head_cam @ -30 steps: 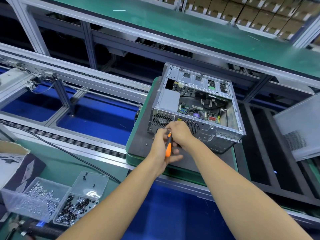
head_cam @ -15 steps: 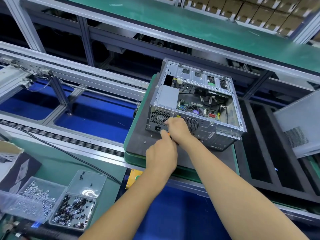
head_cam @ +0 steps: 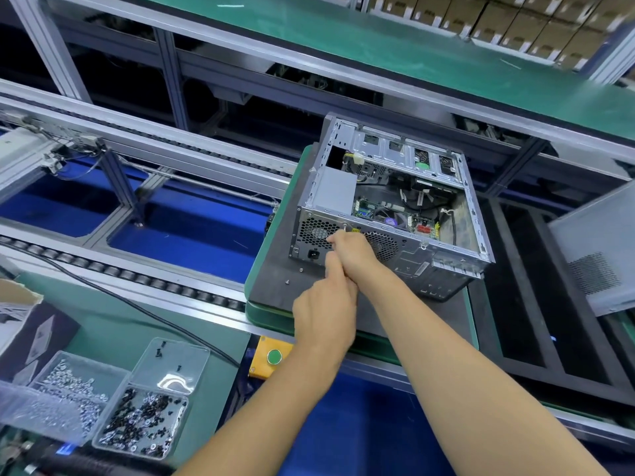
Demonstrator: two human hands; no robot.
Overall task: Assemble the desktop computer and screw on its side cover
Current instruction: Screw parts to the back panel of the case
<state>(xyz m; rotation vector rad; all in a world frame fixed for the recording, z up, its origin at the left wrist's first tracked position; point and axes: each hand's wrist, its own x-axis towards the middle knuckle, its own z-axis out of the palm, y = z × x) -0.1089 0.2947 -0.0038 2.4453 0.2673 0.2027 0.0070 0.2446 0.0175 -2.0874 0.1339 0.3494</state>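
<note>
The computer case (head_cam: pixel 391 207) lies on its side with the open side up, on a dark mat (head_cam: pixel 275 280) that sits on a green pallet (head_cam: pixel 302 159) on the conveyor line. Its rear panel faces the person, and circuit boards and cables show inside. The right hand (head_cam: pixel 350 252) is at the rear panel near the top edge, fingers curled round a thin metal shaft (head_cam: pixel 344 227) whose tip meets the panel beside the power-supply grille. The left hand (head_cam: pixel 324 314) is just behind it, touching the right wrist, fingers curled (what it grips is hidden by the hand itself, so I cannot tell). Two loose screws (head_cam: pixel 293 276) lie on the mat near its left edge. The side cover (head_cam: pixel 598 249) leans at the far right of the line, well apart from the case. On the green bench at the lower left stands a clear tray of screws (head_cam: pixel 141 420).
</note>
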